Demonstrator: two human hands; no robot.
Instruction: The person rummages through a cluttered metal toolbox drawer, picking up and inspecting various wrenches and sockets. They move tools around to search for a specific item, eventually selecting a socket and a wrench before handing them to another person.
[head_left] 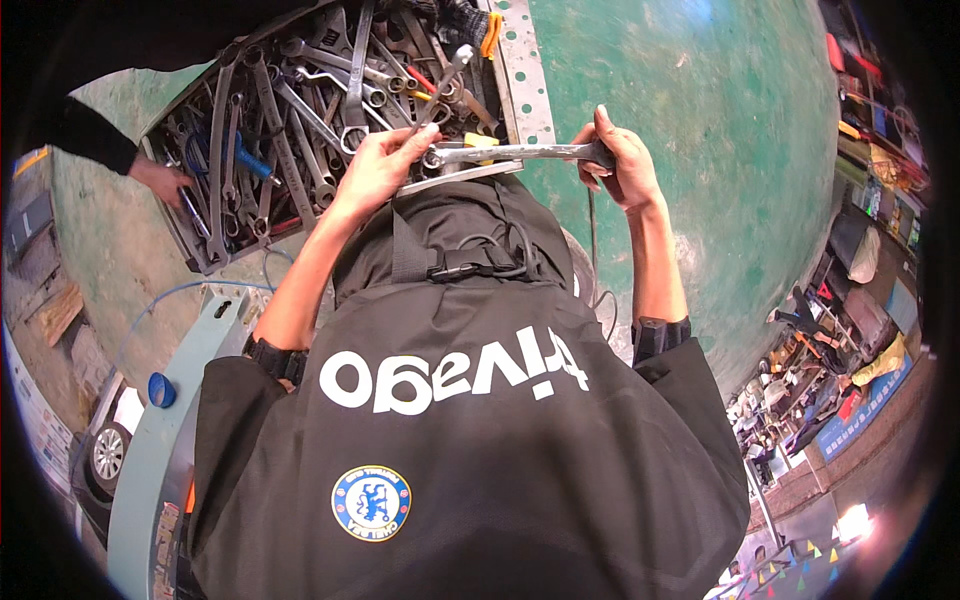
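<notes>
Head view — right hand (622, 160) grips a large wrench (515, 152), left hand (380, 165) pinches a smaller spanner (440, 90) above the tool tray (300, 120) — sorting looks unfinished.

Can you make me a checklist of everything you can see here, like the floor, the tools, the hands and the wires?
Surface: green painted floor, worn in patches.
Job's things: long metal wrench, held level.
Clutter: open tool tray heaped with spanners; a blue-handled tool lies among them.
Grippers: right hand grips one end of the wrench; left hand is at the other end, fingers on it.
Cables: thin blue cable beside the tray.
Surroundings: another person's hand at the tray's edge; a car wheel; shop goods at the right.
</notes>
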